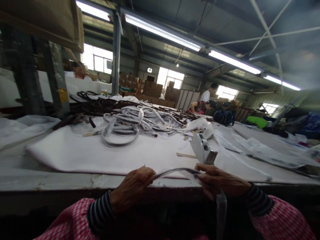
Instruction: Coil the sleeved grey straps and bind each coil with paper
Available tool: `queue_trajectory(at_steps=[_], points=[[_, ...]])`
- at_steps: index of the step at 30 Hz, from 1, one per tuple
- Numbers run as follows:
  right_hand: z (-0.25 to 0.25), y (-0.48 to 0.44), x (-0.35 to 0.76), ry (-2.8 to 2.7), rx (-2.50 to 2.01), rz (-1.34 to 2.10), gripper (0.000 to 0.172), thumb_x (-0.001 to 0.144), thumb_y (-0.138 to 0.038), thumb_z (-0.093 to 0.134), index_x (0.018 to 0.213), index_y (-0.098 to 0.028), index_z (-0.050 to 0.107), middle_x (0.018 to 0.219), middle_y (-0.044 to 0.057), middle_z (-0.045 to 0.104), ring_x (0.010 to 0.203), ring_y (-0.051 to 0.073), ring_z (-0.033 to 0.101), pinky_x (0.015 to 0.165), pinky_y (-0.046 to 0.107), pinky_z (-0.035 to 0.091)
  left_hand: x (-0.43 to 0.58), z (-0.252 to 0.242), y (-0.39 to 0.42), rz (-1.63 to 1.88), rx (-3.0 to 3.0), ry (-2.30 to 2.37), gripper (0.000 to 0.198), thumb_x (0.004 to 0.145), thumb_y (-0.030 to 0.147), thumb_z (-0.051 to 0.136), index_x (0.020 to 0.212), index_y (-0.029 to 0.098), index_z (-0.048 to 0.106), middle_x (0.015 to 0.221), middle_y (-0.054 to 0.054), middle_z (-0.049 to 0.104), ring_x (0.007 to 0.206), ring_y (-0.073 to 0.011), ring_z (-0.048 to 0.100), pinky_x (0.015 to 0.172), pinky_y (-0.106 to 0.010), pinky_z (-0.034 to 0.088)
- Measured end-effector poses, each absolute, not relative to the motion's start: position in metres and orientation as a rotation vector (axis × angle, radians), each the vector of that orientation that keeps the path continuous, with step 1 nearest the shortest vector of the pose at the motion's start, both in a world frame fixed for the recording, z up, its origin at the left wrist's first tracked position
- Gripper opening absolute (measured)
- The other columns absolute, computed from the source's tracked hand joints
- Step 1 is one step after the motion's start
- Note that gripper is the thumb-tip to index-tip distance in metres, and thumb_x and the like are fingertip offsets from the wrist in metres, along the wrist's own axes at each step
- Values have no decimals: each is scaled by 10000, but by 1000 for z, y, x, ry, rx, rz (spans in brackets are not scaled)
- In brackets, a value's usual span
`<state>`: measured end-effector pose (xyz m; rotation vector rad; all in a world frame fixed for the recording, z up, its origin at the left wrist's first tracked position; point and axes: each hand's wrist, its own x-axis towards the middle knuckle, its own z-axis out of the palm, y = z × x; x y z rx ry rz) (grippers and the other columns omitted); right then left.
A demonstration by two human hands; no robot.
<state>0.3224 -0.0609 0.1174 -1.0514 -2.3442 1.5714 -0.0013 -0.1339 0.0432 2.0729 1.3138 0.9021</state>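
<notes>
At the near edge of the workbench (50, 183), six o'clock in my view, I see the left hand (132, 188) closed in a pinch on one end of a pale grey strap (175, 171). The right hand (220, 181) is closed on the other end, so the strap arches between them just above the bench lip. A clear plastic sleeve (221, 206) hangs from the right hand's grip toward six o'clock; whether the strap already sits inside it I cannot tell. I judge the step to be handling one strap with its sleeve, both ends held. Any further move calls for one hand to keep its pinch while the other slides, since the sleeve is limp. A white hand tool (203, 151) lies at twelve o'clock of the right hand. A heap of white straps (135, 121) sits at eleven o'clock on the white sheet (87, 153), with dark straps (97, 105) beyond.
</notes>
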Motion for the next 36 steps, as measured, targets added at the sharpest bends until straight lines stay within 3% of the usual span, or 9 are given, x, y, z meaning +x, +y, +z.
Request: queue_trajectory(at_steps=[4,8,12,15,18,21,26,31,36], points=[[130,-59,317,-2334,-1093,1568,420,947,-592,556,889,-178,505,620,4,651,481,100,481,508,224,359,0,39,-137,898,1713,1137,491,1020,530,358,717,188,537,608,9,564,557,-131,475,573,-246,362],[145,-56,313,-2353,-1041,1512,394,906,-518,650,816,-139,590,690,23,648,623,125,539,629,256,388,-4,41,-143,879,1464,976,444,954,574,503,766,174,550,510,71,441,459,-90,337,466,-227,237],[155,-54,311,-2322,-1054,1503,385,837,-489,719,754,-123,634,639,-22,536,583,104,455,574,242,355,-6,42,-151,707,1385,796,364,872,510,661,818,155,604,516,64,475,455,-83,362,461,-217,249],[158,-52,313,-2285,-1043,1493,333,775,-412,784,909,-128,674,695,-31,536,602,96,428,536,215,316,-1,42,-157,608,1340,679,304,845,446,696,850,147,641,556,63,459,473,-77,353,473,-210,262],[159,-47,317,-2207,-1027,1548,494,648,-277,879,1075,-163,657,748,-44,564,631,95,440,541,194,337,8,42,-161,621,1267,610,274,794,382,745,844,121,677,636,31,510,528,-77,404,522,-201,320],[154,-39,320,-2150,-996,1559,551,576,-231,913,1071,-162,680,757,-41,592,630,92,445,543,188,340,20,43,-159,706,1130,550,280,803,377,746,839,112,663,702,-37,641,551,-94,520,539,-192,376],[138,-24,325,-2075,-938,1432,349,645,-315,877,905,-117,753,767,15,649,694,129,521,611,221,371,37,34,-147,777,934,485,305,801,406,768,866,124,671,556,-25,640,425,-91,527,413,-156,312],[119,-16,326,-2068,-915,1283,292,725,-363,833,883,-124,778,729,19,646,675,127,512,609,231,370,40,31,-140,699,893,487,391,690,395,891,865,67,767,638,-52,678,496,-66,557,485,-140,389],[79,-38,296,-1958,-820,1231,451,839,-540,705,686,-117,680,608,20,581,585,119,496,580,242,386,41,81,-137,1061,948,412,251,813,318,816,911,92,774,795,-112,754,634,-142,690,611,-207,520]])
